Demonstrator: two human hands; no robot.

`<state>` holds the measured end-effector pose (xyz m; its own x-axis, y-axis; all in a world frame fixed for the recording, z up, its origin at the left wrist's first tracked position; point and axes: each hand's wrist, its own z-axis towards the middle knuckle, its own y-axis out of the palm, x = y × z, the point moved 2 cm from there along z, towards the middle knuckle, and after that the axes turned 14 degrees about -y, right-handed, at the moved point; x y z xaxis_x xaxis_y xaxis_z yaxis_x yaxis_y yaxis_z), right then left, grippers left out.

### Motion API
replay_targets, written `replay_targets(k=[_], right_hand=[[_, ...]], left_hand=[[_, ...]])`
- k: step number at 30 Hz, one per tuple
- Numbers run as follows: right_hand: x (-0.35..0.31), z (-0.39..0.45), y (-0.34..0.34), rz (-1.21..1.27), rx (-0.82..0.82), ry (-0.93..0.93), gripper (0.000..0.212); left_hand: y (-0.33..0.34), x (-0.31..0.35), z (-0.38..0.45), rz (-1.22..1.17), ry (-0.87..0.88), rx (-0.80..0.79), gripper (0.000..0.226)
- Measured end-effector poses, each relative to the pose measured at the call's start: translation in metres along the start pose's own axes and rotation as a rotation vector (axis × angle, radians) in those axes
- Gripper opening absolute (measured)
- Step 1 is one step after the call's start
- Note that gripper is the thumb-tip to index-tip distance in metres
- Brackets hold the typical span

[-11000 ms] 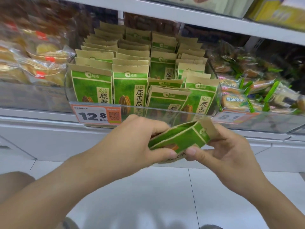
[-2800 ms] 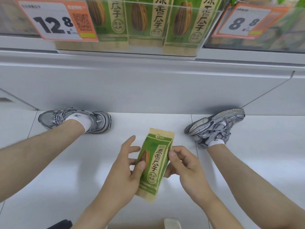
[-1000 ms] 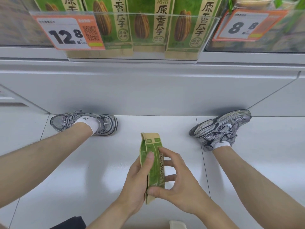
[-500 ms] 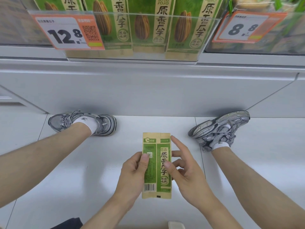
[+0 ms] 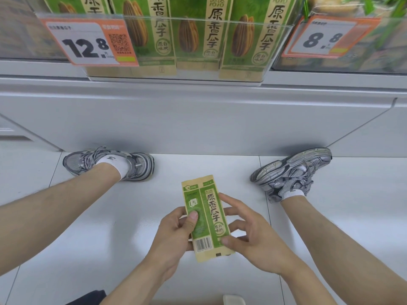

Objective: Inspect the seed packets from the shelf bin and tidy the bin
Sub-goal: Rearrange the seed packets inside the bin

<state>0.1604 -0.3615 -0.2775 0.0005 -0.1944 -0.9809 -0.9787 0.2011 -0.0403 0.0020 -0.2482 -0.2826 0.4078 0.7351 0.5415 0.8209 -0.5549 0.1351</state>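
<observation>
A green and tan seed packet (image 5: 206, 216) is held upright over the white floor, its side panel with a barcode facing me. My left hand (image 5: 176, 236) pinches its left edge, thumb on the front and fingers behind. My right hand (image 5: 251, 236) holds the right edge, thumb near the lower corner, fingers curled behind. Above, the clear shelf bin (image 5: 198, 20) holds a row of upright matching seed packets (image 5: 244, 38).
An orange price tag reading 12.8 (image 5: 88, 42) hangs on the bin's left front. A second tag, 8.8 (image 5: 326, 36), marks the neighbouring bin of snacks. Grey cabinet panel (image 5: 198, 119) runs below the shelf. My two sneakers (image 5: 110, 164) (image 5: 293, 172) rest on the floor tiles.
Since half a second ago the packet has tilted slightly and my right thumb has slid down to its lower right corner. Before that I turned it from front face to side panel.
</observation>
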Motion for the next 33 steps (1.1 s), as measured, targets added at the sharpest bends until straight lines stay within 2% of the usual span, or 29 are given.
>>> replay_targets(k=[7, 12, 14, 16, 17, 18, 21, 23, 26, 28, 29, 31, 33], right_hand=[[0.002, -0.002, 0.001, 0.008, 0.011, 0.046, 0.091], [0.007, -0.001, -0.001, 0.049, 0.151, 0.100, 0.076], [0.005, -0.001, 0.000, 0.069, 0.186, 0.082, 0.061], [0.000, -0.002, 0.006, 0.070, 0.229, 0.032, 0.041], [-0.006, -0.001, 0.012, 0.051, 0.261, -0.002, 0.038], [-0.012, 0.000, 0.019, 0.036, 0.294, -0.039, 0.039], [-0.038, 0.014, 0.041, -0.013, 0.344, -0.170, 0.046], [-0.068, 0.027, 0.046, -0.053, 0.335, -0.300, 0.052], [-0.119, 0.046, 0.036, -0.105, 0.235, -0.483, 0.051], [-0.148, 0.057, 0.026, -0.076, 0.208, -0.553, 0.046], [-0.163, 0.062, 0.019, -0.083, 0.263, -0.594, 0.045], [-0.189, 0.071, -0.002, -0.085, 0.437, -0.660, 0.059], [-0.223, 0.073, -0.023, -0.018, 0.501, -0.692, 0.076]], left_hand=[[-0.003, 0.007, 0.000, 0.053, 0.066, 0.063, 0.022], [0.002, 0.007, -0.003, 0.166, 0.089, -0.002, 0.021], [0.002, 0.003, -0.002, 0.206, 0.128, 0.089, 0.028], [0.005, 0.002, -0.007, 0.283, 0.225, 0.303, 0.046], [0.009, 0.004, -0.013, 0.293, 0.285, 0.371, 0.054], [0.015, 0.010, -0.021, 0.282, 0.327, 0.375, 0.057], [0.031, 0.043, -0.041, 0.304, 0.381, 0.241, 0.056], [0.030, 0.076, -0.050, 0.304, 0.462, 0.207, 0.058], [0.018, 0.137, -0.071, 0.223, 0.573, 0.244, 0.029], [0.009, 0.175, -0.089, 0.335, 0.722, 0.276, 0.013], [0.006, 0.192, -0.098, 0.410, 0.799, 0.266, 0.010], [0.004, 0.221, -0.118, 0.534, 0.887, 0.122, 0.009], [0.007, 0.242, -0.131, 0.651, 0.925, -0.074, 0.018]])
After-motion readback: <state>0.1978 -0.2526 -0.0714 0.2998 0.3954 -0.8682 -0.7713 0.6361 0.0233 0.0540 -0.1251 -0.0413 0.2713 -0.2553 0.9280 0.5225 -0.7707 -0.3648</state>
